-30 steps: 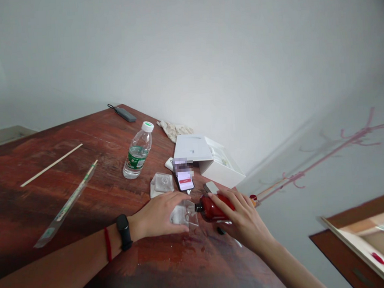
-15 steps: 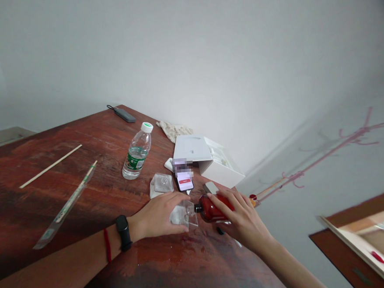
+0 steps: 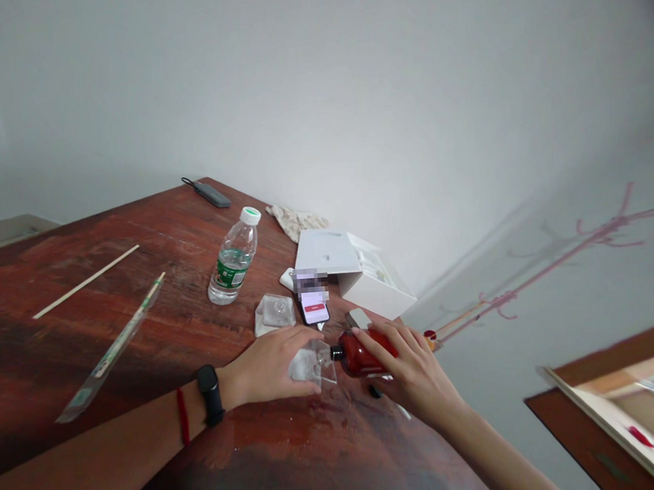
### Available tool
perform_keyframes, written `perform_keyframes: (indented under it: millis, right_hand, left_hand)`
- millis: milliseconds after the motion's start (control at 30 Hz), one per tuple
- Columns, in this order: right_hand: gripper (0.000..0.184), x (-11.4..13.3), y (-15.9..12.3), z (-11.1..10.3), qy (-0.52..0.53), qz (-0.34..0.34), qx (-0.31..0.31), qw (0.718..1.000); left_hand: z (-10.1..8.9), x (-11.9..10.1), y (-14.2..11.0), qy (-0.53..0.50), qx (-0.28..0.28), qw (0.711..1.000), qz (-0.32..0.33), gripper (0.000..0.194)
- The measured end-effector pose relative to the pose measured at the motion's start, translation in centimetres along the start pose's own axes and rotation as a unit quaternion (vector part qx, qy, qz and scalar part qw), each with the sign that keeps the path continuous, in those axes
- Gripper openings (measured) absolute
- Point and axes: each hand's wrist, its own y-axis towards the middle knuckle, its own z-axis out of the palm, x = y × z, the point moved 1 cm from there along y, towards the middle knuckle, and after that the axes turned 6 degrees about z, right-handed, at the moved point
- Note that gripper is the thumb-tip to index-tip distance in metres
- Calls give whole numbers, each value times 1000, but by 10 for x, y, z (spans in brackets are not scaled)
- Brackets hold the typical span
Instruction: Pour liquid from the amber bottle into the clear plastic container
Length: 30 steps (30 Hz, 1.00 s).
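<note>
My left hand (image 3: 273, 364), with a black band on its wrist, is closed around a clear plastic container (image 3: 325, 368). In my right hand (image 3: 411, 370) is a red bottle (image 3: 362, 354), tipped on its side with its black neck (image 3: 337, 353) pointing left at the container's opening. Whether the neck touches the container, or liquid flows, I cannot tell. Beyond my left hand sits a clear square lid-like piece (image 3: 277, 310). A small black cap (image 3: 375, 392) rests beneath the bottle, partly hidden by my right hand.
A water bottle (image 3: 232, 263) stands upright behind the hands. Near it lie a phone (image 3: 314, 311) and an open white box (image 3: 375, 290). On the left are a bare chopstick (image 3: 86, 282) and a wrapped one (image 3: 118, 342). Wet drops (image 3: 292, 430) spot the tabletop (image 3: 209, 477).
Both hands keep their hold and the bottle stays tipped at the container. Nothing else on the table has visibly moved.
</note>
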Motion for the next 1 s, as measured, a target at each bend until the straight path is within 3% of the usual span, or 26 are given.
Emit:
perform_keyframes:
  millis: [467, 1000]
  right_hand:
    - [84, -1, -2, 1, -11, 7, 11, 1000]
    - [68, 2, 3, -4, -20, -9, -2, 1000]
  left_hand:
    - [0, -1, 0, -2, 2, 1000, 1, 73]
    - [0, -1, 0, 6, 3, 1000, -11, 74]
